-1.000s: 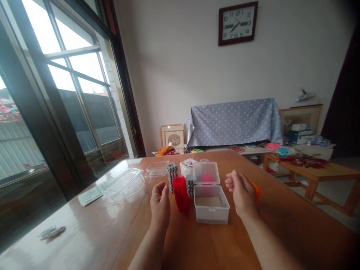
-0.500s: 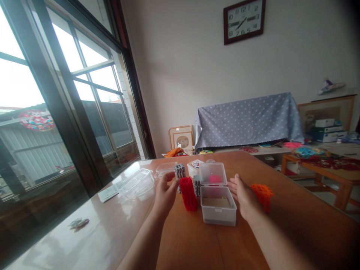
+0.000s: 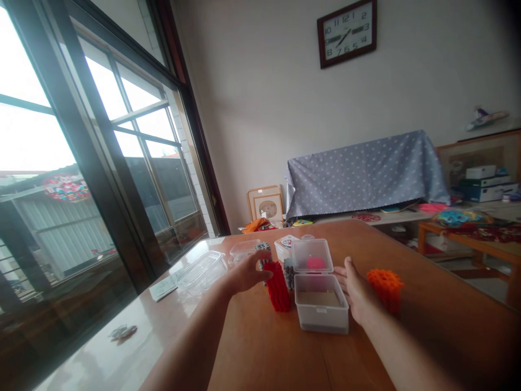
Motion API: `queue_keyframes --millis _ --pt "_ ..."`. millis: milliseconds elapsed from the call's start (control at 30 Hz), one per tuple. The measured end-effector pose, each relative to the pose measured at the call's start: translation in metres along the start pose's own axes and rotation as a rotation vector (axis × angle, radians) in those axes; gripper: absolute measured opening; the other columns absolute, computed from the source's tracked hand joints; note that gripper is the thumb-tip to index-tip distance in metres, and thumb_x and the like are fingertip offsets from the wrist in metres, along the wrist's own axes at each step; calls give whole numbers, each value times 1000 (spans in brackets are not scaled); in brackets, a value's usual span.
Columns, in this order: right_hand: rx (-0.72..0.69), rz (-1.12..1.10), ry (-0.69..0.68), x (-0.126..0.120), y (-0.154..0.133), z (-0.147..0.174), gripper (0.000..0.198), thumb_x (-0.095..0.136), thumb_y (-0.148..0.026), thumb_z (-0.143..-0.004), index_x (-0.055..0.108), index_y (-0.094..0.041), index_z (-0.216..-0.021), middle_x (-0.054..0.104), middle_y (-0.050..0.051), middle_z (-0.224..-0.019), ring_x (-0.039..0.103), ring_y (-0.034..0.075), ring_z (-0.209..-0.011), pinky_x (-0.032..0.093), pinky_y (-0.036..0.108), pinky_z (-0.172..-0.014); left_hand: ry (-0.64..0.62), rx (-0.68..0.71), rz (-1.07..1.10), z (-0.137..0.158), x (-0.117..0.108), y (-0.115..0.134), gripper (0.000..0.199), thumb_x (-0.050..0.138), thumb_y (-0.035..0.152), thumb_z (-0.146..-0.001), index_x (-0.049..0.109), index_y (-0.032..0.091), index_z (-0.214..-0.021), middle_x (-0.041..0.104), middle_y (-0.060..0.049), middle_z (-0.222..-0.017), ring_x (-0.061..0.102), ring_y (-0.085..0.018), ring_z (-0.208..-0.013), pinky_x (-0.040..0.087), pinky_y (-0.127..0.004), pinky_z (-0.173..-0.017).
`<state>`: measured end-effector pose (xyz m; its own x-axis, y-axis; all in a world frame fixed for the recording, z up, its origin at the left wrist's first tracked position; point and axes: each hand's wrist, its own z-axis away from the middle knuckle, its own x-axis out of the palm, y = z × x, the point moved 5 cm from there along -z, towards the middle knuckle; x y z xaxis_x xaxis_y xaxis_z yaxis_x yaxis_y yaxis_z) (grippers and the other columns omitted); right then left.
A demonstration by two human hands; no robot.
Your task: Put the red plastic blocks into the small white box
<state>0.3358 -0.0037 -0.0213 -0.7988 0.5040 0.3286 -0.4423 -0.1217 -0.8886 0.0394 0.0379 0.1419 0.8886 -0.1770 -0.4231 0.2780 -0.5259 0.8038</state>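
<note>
My left hand [image 3: 247, 273] reaches in from the left, its thumb and fingers parted at the upper left of a red stack of interlocking plastic pieces [image 3: 279, 288]. The thumb tip is at the red stack's edge; whether it presses on it I cannot tell. A grey stack of similar pieces [image 3: 262, 247] stands just behind these fingers, partly hidden. Another grey stack [image 3: 289, 273] is between the red one and a clear plastic box [image 3: 323, 320] with its lid [image 3: 311, 248] open. My right hand [image 3: 355, 288] is open, fingers extended along the box's right side.
An orange stack of pieces [image 3: 386, 288] stands right of my right hand. Clear containers [image 3: 203, 269], a paper pad [image 3: 163, 288] and a small shiny packet [image 3: 122, 332] lie on the left. A white box [image 3: 284, 247] and a pink thing [image 3: 316, 264] are behind the open box.
My left hand has moved right and forward, its fingers parting beside the red stack. My right hand stays by the box. The whole view has shifted slightly.
</note>
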Motion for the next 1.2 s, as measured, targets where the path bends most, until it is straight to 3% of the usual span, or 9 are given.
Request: queue_keyframes --millis 200,333,467,600,700,867,1067,1200 --pt "-1 -7 9 0 0 -1 70 37 -79 -93 68 -21 -116 72 18 -130 67 32 -123 53 46 -100 -106 -19 -68 -6 4 -5 36 85 16 -53 81 27 -87 78 -9 -96 72 -31 -94 57 -43 -90" --pt "-6 -6 21 -2 0 -2 66 38 -78 -93 70 -22 -110 74 17 -127 68 32 -122 53 47 -101 -106 -34 -45 -7 5 -16 34 85 15 -54 80 27 -86 76 -8 -92 71 -29 -91 57 -43 -90" --pt "-6 -16 25 -3 1 -5 68 39 -80 -91 71 -22 -109 75 16 -123 69 32 -120 56 47 -96 -77 64 -74 -8 2 -14 33 86 19 -57 80 27 -89 76 -8 -91 70 -27 -87 57 -41 -86" --pt "-11 -29 37 -3 2 -7 70 37 -80 -91 72 -23 -109 76 16 -121 70 31 -117 57 44 -90 10 191 -171 -8 2 6 27 83 22 -66 80 27 -92 74 -8 -94 67 -27 -90 54 -41 -88" --pt "-15 -32 65 -4 2 -7 70 35 -80 -92 71 -22 -109 75 16 -123 69 32 -118 57 43 -87 -61 218 -186 -7 23 28 25 83 24 -68 80 26 -93 73 -8 -90 65 -26 -86 51 -39 -85" --pt "-29 -35 82 -5 1 -8 69 36 -78 -92 71 -21 -109 76 16 -121 70 32 -117 57 43 -84 -230 254 -171 -4 81 50 27 79 19 -67 80 26 -94 74 -7 -90 66 -26 -82 51 -36 -79" --pt "-66 -82 73 -7 -5 -7 69 34 -76 -94 71 -20 -110 75 14 -123 68 30 -118 58 36 -76 -336 347 -340 -9 136 30 25 81 20 -60 79 27 -84 75 -7 -86 67 -26 -72 51 -33 -66" --pt "-69 -143 78 -7 -7 -7 66 34 -72 -97 70 -19 -110 75 14 -123 70 28 -112 58 32 -70 -482 224 -426 -16 159 12 16 82 27 -60 78 25 -76 70 -2 -67 57 -19 -53 45 -30 -58"
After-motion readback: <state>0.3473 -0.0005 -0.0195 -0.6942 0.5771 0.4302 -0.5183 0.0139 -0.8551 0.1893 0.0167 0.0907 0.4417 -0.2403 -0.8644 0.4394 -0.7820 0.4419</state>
